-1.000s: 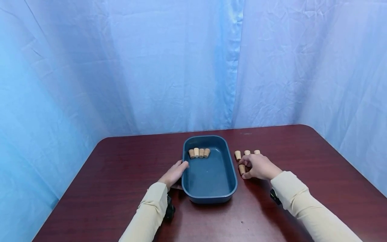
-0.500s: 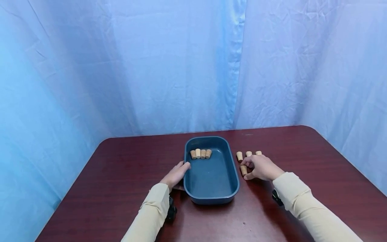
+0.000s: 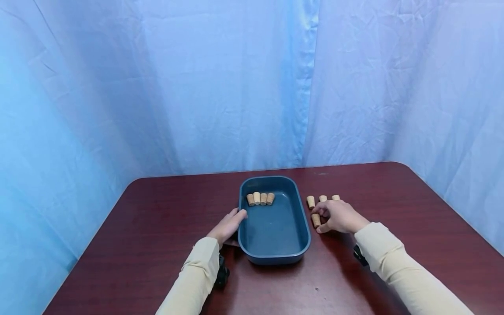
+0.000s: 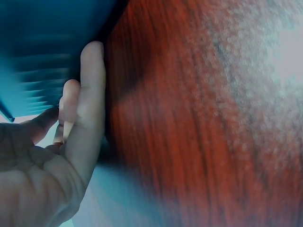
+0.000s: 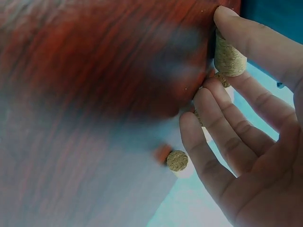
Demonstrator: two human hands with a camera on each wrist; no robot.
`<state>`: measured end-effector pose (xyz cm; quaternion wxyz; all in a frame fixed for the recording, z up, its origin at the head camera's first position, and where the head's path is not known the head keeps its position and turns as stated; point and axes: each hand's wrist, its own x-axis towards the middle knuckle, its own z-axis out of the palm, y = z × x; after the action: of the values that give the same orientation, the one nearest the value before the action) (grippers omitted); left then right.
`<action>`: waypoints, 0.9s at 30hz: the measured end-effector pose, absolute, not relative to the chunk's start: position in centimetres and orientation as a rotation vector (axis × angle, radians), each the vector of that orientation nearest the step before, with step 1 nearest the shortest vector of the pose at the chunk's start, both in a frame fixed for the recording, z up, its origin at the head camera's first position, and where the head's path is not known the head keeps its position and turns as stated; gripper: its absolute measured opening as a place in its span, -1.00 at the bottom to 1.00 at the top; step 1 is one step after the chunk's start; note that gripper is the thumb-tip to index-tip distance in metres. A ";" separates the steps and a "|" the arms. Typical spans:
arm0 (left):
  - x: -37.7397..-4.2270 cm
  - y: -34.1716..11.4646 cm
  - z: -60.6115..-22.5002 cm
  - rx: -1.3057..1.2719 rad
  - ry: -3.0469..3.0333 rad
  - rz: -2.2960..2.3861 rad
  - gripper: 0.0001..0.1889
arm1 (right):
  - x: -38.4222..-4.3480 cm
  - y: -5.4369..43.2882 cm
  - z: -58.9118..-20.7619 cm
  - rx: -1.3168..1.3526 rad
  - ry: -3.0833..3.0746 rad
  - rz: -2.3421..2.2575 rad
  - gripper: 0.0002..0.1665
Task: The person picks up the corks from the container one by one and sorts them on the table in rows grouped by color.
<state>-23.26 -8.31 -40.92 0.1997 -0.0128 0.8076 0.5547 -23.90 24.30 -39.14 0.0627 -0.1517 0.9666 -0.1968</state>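
Observation:
A deep blue rectangular tray [image 3: 275, 260] with rounded corners stands on the table. Several tapered cork stoppers [image 3: 257, 198] lie side by side in its far left part. My left hand [image 3: 227, 226] grips the tray's left wall, thumb over the rim and fingers outside; in the left wrist view those fingers [image 4: 91, 99] lie low along the outer wall. Right of the tray, my right hand [image 3: 341, 218] pinches a cork stopper [image 3: 316, 220] between thumb and index finger. That cork [image 5: 229, 57] lies at the tabletop in the right wrist view, the other fingers spread apart.
Just beyond my right hand, three more corks stand in a row: a left one [image 3: 311, 201], a middle one [image 3: 323, 198] and a right one [image 3: 335, 197], partly hidden by the hand. The dark red wooden table [image 3: 169, 214] ends before a pale blue curtain [image 3: 220, 87].

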 end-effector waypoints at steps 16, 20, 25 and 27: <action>-23.3 -8.4 -40.7 -0.040 2.255 1.544 -0.24 | -24.3 23.6 -36.2 -0.573 2.913 -0.770 -0.55; -23.3 -8.3 -40.7 -0.047 2.261 1.542 -0.25 | -24.4 22.6 -35.2 -0.533 2.963 -0.915 -0.63; -23.3 -8.4 -40.7 -0.041 2.261 1.541 -0.24 | -24.4 21.0 -34.0 -0.464 3.021 -1.087 -0.65; -23.3 -8.4 -40.7 -0.039 2.260 1.543 -0.24 | -24.5 20.1 -33.5 -0.443 3.035 -1.144 -0.64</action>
<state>-23.26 -8.40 -40.74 0.2012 -0.0138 0.8090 0.5522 -24.47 20.15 -33.51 -0.0660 -0.1351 0.9251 -0.3486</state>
